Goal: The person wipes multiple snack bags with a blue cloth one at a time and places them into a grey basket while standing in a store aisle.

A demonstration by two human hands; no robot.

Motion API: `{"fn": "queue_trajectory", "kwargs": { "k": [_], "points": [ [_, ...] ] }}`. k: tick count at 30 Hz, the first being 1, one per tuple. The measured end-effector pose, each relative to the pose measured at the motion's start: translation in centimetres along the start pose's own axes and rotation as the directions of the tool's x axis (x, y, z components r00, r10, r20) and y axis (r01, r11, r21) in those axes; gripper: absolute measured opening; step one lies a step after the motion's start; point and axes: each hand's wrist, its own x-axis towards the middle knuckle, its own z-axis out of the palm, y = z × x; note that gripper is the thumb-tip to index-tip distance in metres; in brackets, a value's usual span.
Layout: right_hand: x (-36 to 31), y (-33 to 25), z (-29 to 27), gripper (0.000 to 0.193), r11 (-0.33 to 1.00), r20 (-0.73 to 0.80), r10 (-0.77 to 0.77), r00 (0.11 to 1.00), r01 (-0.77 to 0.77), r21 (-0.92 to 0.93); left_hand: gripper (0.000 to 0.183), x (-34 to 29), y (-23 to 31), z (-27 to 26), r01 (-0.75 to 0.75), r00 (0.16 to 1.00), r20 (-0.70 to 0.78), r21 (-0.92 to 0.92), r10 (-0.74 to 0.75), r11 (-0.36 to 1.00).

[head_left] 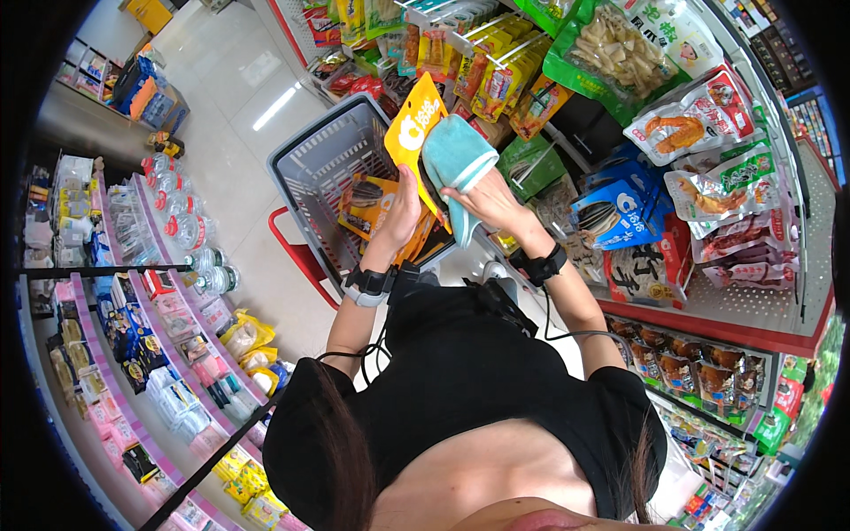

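My left hand (403, 210) grips a flat yellow snack packet (413, 124) by its near side and keeps it upright. In my right hand (498, 202) is a folded teal cloth (460, 155), its loose end hanging below the fingers. The cloth is close against the packet's right face; whether it presses on it I cannot tell. Beneath both hands is a grey shopping basket (297, 159) with a red handle (290, 258). Several yellow-and-brown packets (367, 200) lie inside it, partly hidden by my left hand and the held packet.
On the right, a rack of hanging snacks includes a large green packet (611, 49), blue packets (620, 211) and a red-edged shelf (761, 336). Shelves of boxed goods (177, 323) line the left. Water bottles (181, 208) stand by the tiled floor (235, 66).
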Motion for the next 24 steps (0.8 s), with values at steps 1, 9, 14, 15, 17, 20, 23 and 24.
{"fn": "queue_trajectory", "kwargs": {
  "k": [1,9,14,15,17,20,23,24],
  "points": [
    [0.4,-0.5,-0.1,0.035,0.999,-0.064,-0.034,0.997,0.034,-0.007,0.068,0.1,-0.5,-0.2,0.018,0.999,-0.032,0.007,-0.018,1.000],
    [1.2,-3.0,-1.2,0.031,0.979,-0.104,-0.187,0.977,0.193,0.057,0.081,-0.3,1.8,0.4,0.115,0.992,-0.057,-0.012,-0.115,0.993],
    [-0.3,-0.8,0.0,0.032,0.967,-0.114,0.124,0.986,-0.095,0.235,0.077,-0.6,0.3,0.0,0.033,0.999,-0.038,0.174,-0.027,0.984],
    [-0.7,-0.3,0.6,0.032,0.923,-0.081,0.248,0.965,-0.210,0.322,0.076,-0.5,0.2,-0.1,0.038,0.999,-0.043,0.220,-0.029,0.975],
    [-0.5,-0.5,1.0,0.030,0.948,-0.136,0.211,0.968,-0.169,0.269,0.076,-0.3,-0.3,-0.3,0.049,0.998,-0.054,0.312,-0.034,0.949],
    [0.0,-1.9,0.2,0.026,0.995,-0.255,-0.034,0.966,0.057,0.083,0.076,-0.4,0.3,0.9,0.035,0.997,-0.072,0.433,-0.004,0.901],
    [0.4,-2.4,-0.8,0.025,0.991,-0.160,-0.072,0.984,0.089,0.099,0.075,-0.7,2.1,2.7,0.063,0.997,-0.077,0.456,-0.031,0.888],
    [0.7,-2.3,-1.1,0.023,0.991,-0.200,-0.105,0.974,0.119,0.059,0.075,-0.7,2.1,2.8,0.064,0.996,-0.085,0.474,-0.027,0.878]
  ]
}}
